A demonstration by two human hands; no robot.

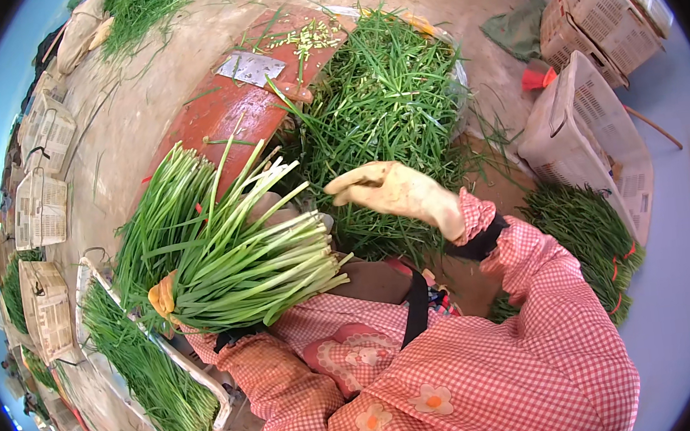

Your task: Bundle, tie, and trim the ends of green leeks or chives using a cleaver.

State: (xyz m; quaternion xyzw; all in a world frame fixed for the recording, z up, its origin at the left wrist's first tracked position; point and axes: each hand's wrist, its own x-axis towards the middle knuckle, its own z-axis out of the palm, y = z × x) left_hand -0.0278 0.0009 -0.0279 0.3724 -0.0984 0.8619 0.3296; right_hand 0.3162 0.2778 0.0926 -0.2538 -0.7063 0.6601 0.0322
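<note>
A large loose bunch of garlic chives lies across my lap, pale cut ends toward the right. My left hand, in a yellowish glove, is closed around its leafy side. Behind it, another bunch of chives rests against the near end of a red board; a bit of red shows beside it. My right hand, in a pale yellow glove, hovers to the right of the stem ends, fingers stretched and holding nothing. Below and beyond it spreads a heap of loose green leaves.
On the board lie a cleaver with a wooden handle and chopped pale stem bits. A crate of chives stands at my left. To the right are a tilted white crate, banded chive bundles and stacked crates.
</note>
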